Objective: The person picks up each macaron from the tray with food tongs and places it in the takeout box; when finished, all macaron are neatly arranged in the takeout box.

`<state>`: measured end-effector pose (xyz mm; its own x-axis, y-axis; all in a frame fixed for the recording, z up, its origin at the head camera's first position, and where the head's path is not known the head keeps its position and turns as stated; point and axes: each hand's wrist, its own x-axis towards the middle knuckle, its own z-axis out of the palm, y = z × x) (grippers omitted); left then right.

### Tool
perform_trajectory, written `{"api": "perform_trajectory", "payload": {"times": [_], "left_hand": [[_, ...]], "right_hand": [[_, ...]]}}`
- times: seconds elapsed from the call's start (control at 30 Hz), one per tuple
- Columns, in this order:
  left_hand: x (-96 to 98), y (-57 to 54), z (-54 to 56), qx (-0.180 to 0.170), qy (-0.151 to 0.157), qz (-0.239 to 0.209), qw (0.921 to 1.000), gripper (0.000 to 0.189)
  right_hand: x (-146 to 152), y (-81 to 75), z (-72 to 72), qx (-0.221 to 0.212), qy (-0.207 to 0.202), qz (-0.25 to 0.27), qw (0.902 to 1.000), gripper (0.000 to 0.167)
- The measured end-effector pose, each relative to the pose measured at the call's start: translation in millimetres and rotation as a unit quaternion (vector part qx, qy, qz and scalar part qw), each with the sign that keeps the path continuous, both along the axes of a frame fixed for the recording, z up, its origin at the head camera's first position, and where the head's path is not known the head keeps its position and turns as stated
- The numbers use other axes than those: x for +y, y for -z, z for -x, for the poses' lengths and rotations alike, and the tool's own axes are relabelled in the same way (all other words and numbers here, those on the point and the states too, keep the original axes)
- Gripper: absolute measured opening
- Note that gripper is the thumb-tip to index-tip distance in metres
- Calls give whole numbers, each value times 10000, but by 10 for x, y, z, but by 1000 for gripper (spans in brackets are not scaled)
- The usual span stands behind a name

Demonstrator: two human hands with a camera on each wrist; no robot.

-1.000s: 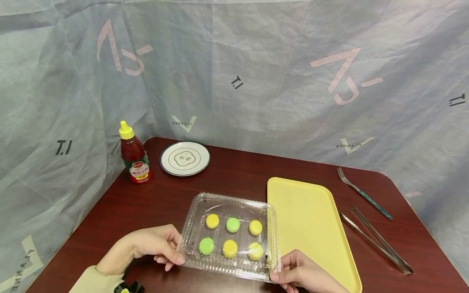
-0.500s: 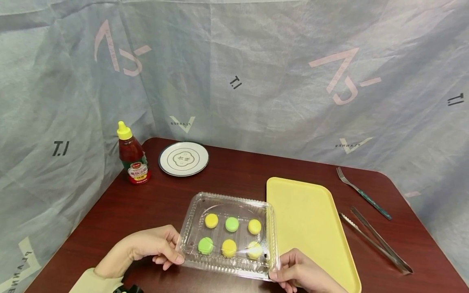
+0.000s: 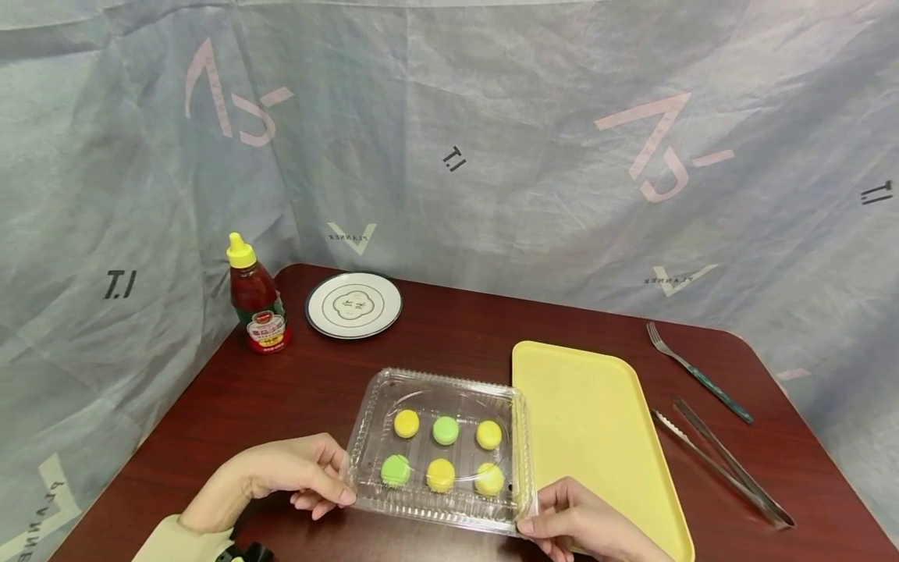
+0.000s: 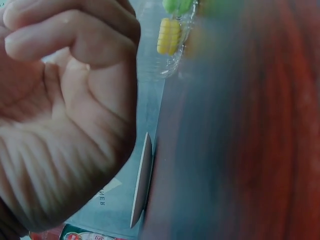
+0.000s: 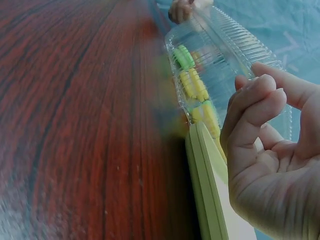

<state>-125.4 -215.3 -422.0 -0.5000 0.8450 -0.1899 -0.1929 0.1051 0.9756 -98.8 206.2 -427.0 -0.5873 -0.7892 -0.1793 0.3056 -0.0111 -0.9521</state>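
Observation:
A clear plastic clamshell box (image 3: pixel 421 511) lies between my two hands in the head view, with its lid down. Inside it are several macarons in two rows, some yellow like this macaron (image 3: pixel 440 474), others green like this macaron (image 3: pixel 396 471). My left hand (image 3: pixel 302 472) pinches the box's near left corner, thumb on top. At the near right corner, my right hand (image 3: pixel 569 519) pinches the rim the same way. The right wrist view shows the right hand's curled fingers (image 5: pixel 255 105) beside the box's ridged edge. In the left wrist view, the left palm (image 4: pixel 65 125) fills much of the frame.
A yellow tray (image 3: pixel 590 421) lies right of the box, whose right edge overlaps it in the head view. Farther right are metal tongs (image 3: pixel 737 472) and a fork (image 3: pixel 698 375). A white plate (image 3: pixel 354 304) and a ketchup bottle (image 3: pixel 258 304) stand at the back left.

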Motion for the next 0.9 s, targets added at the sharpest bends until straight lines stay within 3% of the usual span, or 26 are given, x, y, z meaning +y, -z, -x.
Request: {"api": "perform_trajectory", "payload": {"times": [0.17,0.33,0.57,0.77,0.9], "left_hand": [[-26,21,6,-75,263,-182,9995,35],[-41,10,2,-68,303,-216,9993,36],[-44,-70,-9,-29,302,208,9993,41],[-120,-128,-22,224,246,429,9985,42],[-222,-179,-18,419,114,473,9979,42]], "right_hand": [[-4,-12,-13,113,-55,-127,9998,38],[13,-31,-17,72,-57,-139,9999,37],[55,-51,-21,186,-81,-148,9997,36],[92,-48,-8,616,-157,-277,9976,32],[122,-80,3,575,-192,-373,9975,29]]}}
